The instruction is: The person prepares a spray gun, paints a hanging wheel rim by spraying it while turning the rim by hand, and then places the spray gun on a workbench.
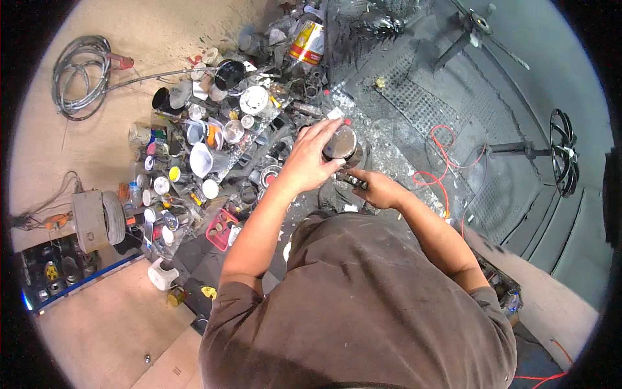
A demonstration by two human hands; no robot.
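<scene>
A red, yellow and white labelled can (308, 41) lies at the top of the clutter; the left hand (310, 162) is cupped over a shiny metal cup (341, 144); the right hand (378, 188), just below, pinches a small dark part (353, 179).

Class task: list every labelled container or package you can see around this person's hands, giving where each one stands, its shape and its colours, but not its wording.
Large can: top of the clutter, cylindrical, red, yellow and white label.
Silvery cup: centre, round, left hand grips it; right hand below holds a dark part; no label shows.
Small can: floor at lower left, yellowish.
Pink tray: left of the forearm, rectangular, with holes.
White funnel: mid clutter, conical.
</scene>
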